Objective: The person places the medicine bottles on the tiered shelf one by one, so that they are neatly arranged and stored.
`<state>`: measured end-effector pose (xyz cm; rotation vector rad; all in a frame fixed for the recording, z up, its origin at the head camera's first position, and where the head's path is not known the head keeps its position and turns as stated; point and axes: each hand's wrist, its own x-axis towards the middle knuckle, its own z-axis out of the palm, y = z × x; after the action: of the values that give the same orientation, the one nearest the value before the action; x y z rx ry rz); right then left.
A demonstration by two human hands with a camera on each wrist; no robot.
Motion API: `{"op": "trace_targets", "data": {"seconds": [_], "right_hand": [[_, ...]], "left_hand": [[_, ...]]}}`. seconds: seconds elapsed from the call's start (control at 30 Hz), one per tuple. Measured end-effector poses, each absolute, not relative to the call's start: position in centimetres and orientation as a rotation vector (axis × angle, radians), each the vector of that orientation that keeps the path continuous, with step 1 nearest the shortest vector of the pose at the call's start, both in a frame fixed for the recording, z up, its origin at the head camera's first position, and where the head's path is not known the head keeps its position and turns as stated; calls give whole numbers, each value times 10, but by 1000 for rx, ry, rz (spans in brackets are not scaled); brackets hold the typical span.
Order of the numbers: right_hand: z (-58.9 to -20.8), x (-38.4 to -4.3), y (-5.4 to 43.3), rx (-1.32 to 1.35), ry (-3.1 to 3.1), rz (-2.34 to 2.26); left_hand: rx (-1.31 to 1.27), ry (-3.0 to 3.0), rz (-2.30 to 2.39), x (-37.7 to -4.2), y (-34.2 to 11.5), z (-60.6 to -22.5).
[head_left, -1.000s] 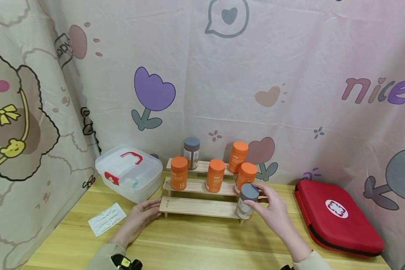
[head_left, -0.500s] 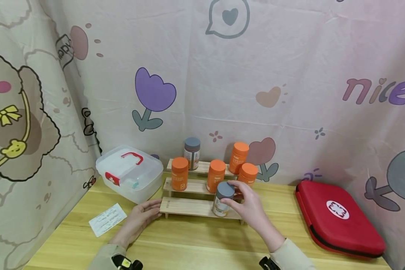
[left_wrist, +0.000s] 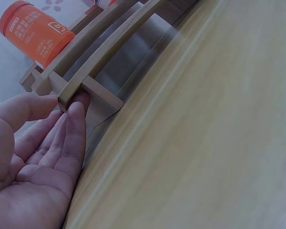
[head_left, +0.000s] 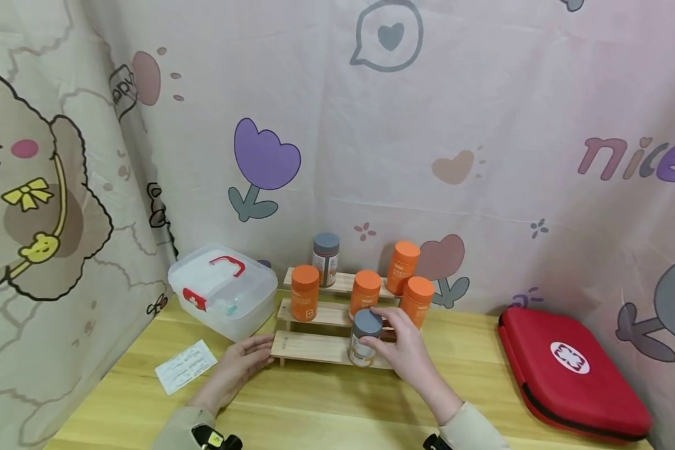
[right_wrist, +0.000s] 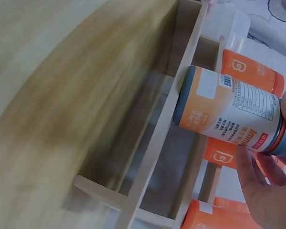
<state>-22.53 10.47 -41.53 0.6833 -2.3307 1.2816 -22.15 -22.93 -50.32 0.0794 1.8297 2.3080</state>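
A three-tier wooden step rack (head_left: 309, 345) stands on the table. My right hand (head_left: 407, 350) grips a grey-capped supplement bottle (head_left: 362, 350) by its lid, thumb on one side and fingers on the other. The bottle stands upright on the front tier, right of its middle; the right wrist view shows its base against that tier (right_wrist: 148, 171). At the rack's left end, my left hand (head_left: 239, 369) pinches the front tier's corner between thumb and fingers (left_wrist: 75, 129). Orange bottles (head_left: 305, 300) stand on the middle and back tiers, beside another grey-capped bottle (head_left: 326, 265) at the back.
A clear plastic first-aid box (head_left: 253, 306) with a red handle stands left of the rack. Before it lies a white printed card (head_left: 185, 367). To the right is a red zipped first-aid case (head_left: 590, 387). A patterned curtain (head_left: 343, 125) hangs close behind.
The grey-capped bottle in my right hand has moved left along the front tier from its right end. My left hand stays at the rack's corner. The head view has shifted slightly.
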Motion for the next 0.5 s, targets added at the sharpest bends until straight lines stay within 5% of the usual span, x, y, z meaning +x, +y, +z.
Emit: {"op": "trace_targets", "data": {"seconds": [0.5], "right_hand": [[-412, -218, 111, 609, -2431, 1337]], "left_hand": [[32, 1861, 2335, -218, -230, -506]]}}
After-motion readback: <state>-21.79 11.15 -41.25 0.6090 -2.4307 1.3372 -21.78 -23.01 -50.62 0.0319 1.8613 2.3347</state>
